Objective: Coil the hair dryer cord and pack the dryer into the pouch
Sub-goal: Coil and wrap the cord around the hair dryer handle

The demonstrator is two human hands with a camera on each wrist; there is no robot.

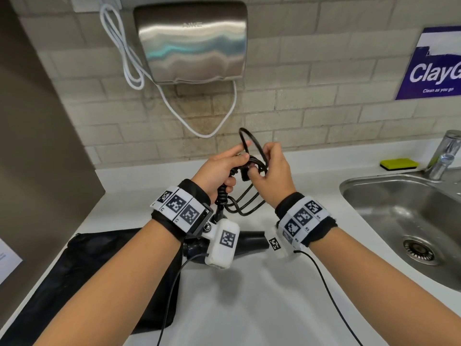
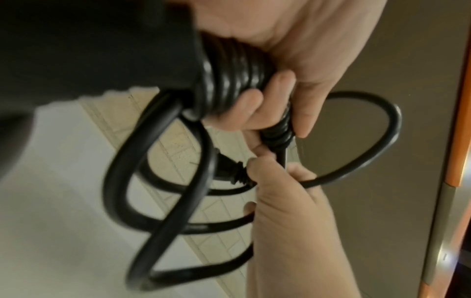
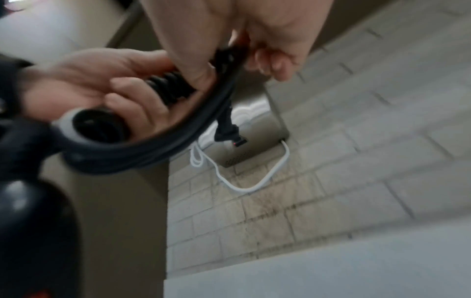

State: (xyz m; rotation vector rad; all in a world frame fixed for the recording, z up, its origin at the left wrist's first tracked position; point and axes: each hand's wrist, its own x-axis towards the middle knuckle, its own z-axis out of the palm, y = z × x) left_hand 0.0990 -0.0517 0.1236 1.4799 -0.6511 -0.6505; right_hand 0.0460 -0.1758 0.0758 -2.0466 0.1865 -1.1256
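Note:
Both hands work above the white counter (image 1: 249,295). My left hand (image 1: 230,168) grips the ribbed strain relief (image 2: 229,80) at the end of the dryer's handle, together with gathered loops of the black cord (image 1: 247,206). My right hand (image 1: 260,167) pinches the cord (image 2: 356,173) close to the plug (image 2: 229,171), with one loop (image 1: 249,138) standing above the fingers. The black hair dryer (image 1: 249,242) hangs below my left wrist, partly hidden by the wrist camera. The black pouch (image 1: 99,270) lies flat on the counter at the left.
A steel sink (image 1: 399,208) with a faucet (image 1: 444,156) and a yellow sponge (image 1: 399,164) is at the right. A wall hand dryer (image 1: 192,43) with a drooping white cable (image 1: 209,131) hangs on the tiled wall ahead. A brown panel (image 1: 37,146) closes the left side.

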